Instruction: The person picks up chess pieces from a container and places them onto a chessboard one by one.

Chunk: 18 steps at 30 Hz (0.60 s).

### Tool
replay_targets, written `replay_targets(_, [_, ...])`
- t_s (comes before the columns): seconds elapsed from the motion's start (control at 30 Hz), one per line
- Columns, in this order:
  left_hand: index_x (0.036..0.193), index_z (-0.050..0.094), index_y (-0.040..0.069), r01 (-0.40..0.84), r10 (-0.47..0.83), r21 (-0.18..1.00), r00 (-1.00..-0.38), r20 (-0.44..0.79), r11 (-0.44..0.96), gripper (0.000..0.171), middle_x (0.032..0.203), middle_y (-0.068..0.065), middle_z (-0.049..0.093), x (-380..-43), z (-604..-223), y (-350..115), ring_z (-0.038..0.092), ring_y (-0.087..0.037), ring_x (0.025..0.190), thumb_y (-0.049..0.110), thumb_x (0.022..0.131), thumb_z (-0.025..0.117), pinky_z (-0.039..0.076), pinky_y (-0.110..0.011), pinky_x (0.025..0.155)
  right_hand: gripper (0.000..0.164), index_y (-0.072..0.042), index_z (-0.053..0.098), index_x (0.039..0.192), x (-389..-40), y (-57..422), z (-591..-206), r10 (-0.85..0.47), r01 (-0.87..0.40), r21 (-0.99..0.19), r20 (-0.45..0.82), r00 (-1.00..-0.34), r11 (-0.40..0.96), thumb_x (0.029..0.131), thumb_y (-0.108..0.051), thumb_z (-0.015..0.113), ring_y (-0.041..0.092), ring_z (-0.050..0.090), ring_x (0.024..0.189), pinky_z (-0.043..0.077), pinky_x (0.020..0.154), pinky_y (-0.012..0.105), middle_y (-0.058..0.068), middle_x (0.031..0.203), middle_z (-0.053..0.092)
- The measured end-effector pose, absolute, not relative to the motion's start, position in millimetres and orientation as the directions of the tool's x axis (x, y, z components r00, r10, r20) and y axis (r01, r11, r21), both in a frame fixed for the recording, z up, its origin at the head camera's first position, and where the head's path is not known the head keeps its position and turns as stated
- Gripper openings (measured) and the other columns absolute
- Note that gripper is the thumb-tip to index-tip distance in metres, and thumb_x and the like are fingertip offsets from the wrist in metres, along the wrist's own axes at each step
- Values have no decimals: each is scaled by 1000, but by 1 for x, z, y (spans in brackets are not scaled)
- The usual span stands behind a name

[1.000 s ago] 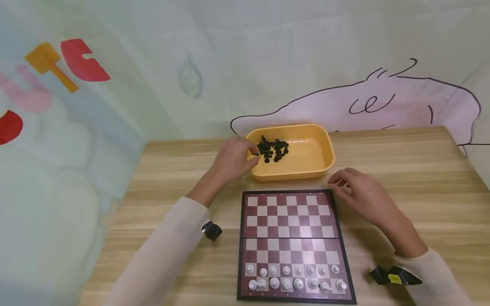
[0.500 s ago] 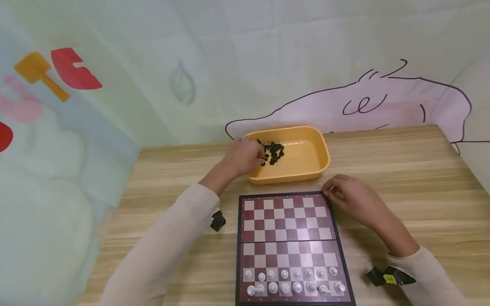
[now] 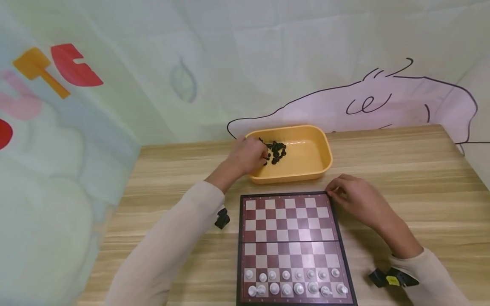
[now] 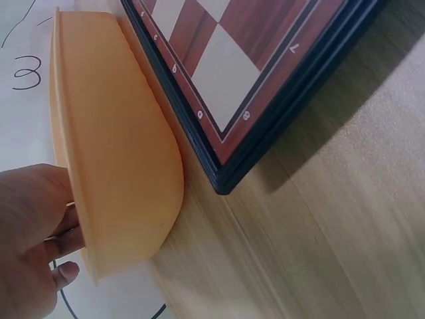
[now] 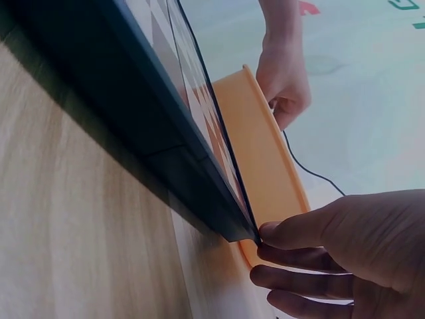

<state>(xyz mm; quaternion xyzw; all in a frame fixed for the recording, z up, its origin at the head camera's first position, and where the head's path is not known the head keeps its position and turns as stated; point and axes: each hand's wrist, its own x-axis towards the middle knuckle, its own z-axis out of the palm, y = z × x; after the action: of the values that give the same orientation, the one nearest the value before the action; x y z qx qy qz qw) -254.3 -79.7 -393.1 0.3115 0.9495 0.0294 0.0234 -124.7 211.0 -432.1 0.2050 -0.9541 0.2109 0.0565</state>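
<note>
My left hand point(image 3: 249, 154) reaches over the left end of a yellow plastic tray point(image 3: 306, 163), down among small black chess pieces point(image 3: 276, 151). Its fingertips are hidden by the hand and, in the left wrist view, by the tray wall point(image 4: 126, 146), so I cannot tell whether they hold a piece. At the far right corner of a folding chessboard point(image 3: 283, 212), my right hand point(image 3: 360, 199) pinches the edge between thumb and forefinger; the right wrist view has the thumb point(image 5: 285, 234) against that corner. White chess pieces point(image 3: 286, 289) stand in two rows on the board's near side.
The wooden table point(image 3: 180, 170) meets a printed cloth backdrop point(image 3: 237, 63) behind the tray. The tray stands just beyond the board's far edge. Black wrist devices sit on both sleeves, the right one point(image 3: 394, 278) with a yellow patch.
My left hand has moved right and deeper into the tray, over the black chess pieces. My right hand has come in to the chessboard's far right corner.
</note>
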Motion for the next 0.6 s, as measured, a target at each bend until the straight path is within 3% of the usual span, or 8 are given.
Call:
replay_targets(0.2, [70,66,21,581,583,57,-812,-32,812,17,69,9,56,-254,-397,-77,45,-12,76,23,87,65,31,-34,76,9,-15,68,92,-125,213,-435,-360,-410,-373,197,-912,832,84,-12,68,13,58,77,50,67,34,-1,90,65])
replay_targets(0.37, [56,51,17,591,594,73,-805,-9,803,32,55,4,43,-257,-399,-78,40,-16,67,11,86,58,27,-34,73,8,-16,69,91,-126,213,-436,-367,-420,-368,208,-907,829,83,-13,69,12,58,76,50,66,34,-2,89,65])
replay_targets(0.6, [52,47,18,615,615,75,-788,29,785,30,50,5,40,-258,-402,-79,39,-15,62,3,79,51,28,-33,71,8,-15,70,89,-126,211,-437,-365,-419,-361,212,-907,833,82,-11,70,12,58,75,50,66,33,-3,87,65])
